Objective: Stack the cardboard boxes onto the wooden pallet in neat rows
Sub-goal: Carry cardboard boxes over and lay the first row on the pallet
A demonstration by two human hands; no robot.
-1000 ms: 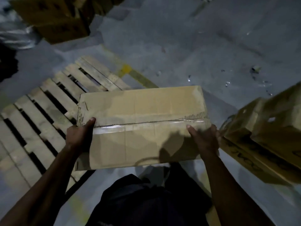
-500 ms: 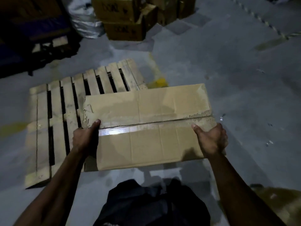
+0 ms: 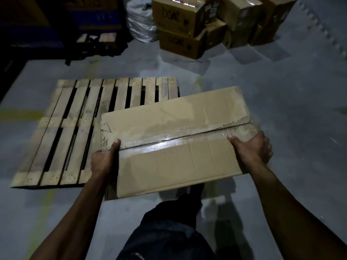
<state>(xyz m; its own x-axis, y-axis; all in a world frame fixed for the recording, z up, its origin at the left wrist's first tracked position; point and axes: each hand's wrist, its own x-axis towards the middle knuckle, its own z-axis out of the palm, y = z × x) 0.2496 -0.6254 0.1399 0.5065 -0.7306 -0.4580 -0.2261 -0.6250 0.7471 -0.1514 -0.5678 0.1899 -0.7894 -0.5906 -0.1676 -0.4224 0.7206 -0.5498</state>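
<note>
Box [image 3: 174,139] crosswise between hands [image 3: 105,162].

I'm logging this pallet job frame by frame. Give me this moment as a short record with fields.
carried item: cardboard box, taped along its top seam
left hand: grips the box's left end
right hand: grips the box's right end
wooden pallet: on the floor, ahead and left, no boxes on the visible slats
other boxes: stacked on the floor beyond the pallet
stage: box not yet set down

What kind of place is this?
Probably a warehouse or storeroom: a bare wooden pallet on a grey concrete floor, and printed cardboard cartons piled at the back.
</note>
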